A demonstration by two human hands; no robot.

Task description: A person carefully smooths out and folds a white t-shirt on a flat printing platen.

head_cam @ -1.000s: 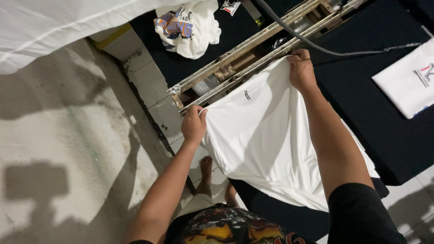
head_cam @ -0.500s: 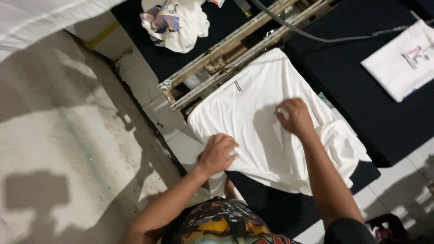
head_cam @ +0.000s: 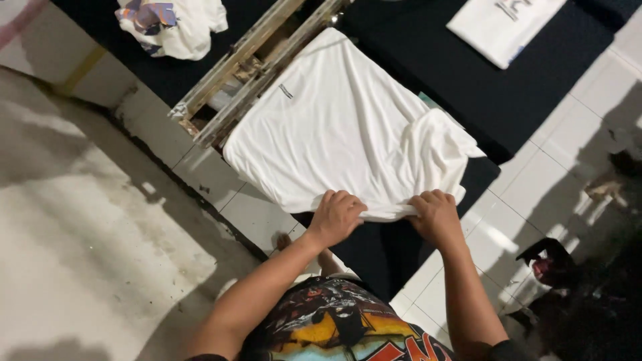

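Item: white T-shirt [head_cam: 341, 127], spread on the dark platen [head_cam: 481, 100] just beyond our fingers. Our left hand [head_cam: 336, 217] and right hand [head_cam: 436, 215] clench its near hem. Risk, as we judge: uneven pull bunches the rumpled right side further.

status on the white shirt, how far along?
Done: the shirt lies spread over the dark board. In hand: left hand and right hand grip its bunched near hem. Left: right side is rumpled, not flat.
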